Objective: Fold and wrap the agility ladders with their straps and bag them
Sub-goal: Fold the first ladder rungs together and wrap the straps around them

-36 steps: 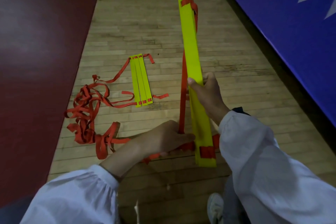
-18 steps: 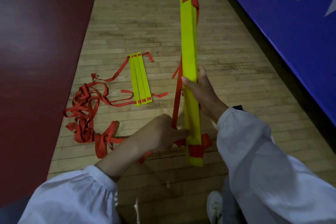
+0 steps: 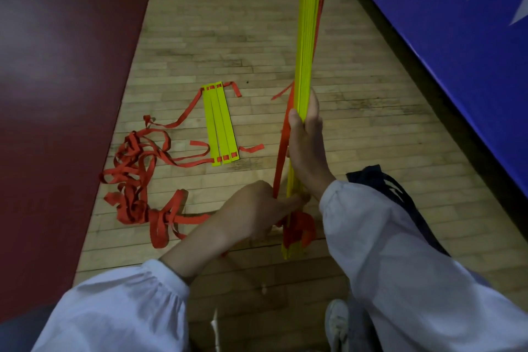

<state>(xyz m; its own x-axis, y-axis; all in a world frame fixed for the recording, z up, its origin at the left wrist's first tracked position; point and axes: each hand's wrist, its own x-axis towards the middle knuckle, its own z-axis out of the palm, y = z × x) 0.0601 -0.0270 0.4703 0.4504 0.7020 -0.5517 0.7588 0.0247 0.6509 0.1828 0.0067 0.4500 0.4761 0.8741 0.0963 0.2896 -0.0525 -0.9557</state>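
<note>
Rung bundle upright at right; flat rungs on floor left; strap tangle further left.

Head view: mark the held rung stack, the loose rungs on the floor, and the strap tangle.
Held rung stack point(image 3: 307, 46): head view, yellow edges, upper half.
Loose rungs point(image 3: 219, 123): head view, middle rung's centre.
Strap tangle point(image 3: 133, 210): head view, dense lower clump.

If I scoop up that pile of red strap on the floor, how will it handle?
The strap pile will probably be floppy and light: it lies in flat, loose loops. It looks tangled, so it may come up as one clump. One end runs to the three yellow rungs lying beside it, so they would likely drag along.
</note>
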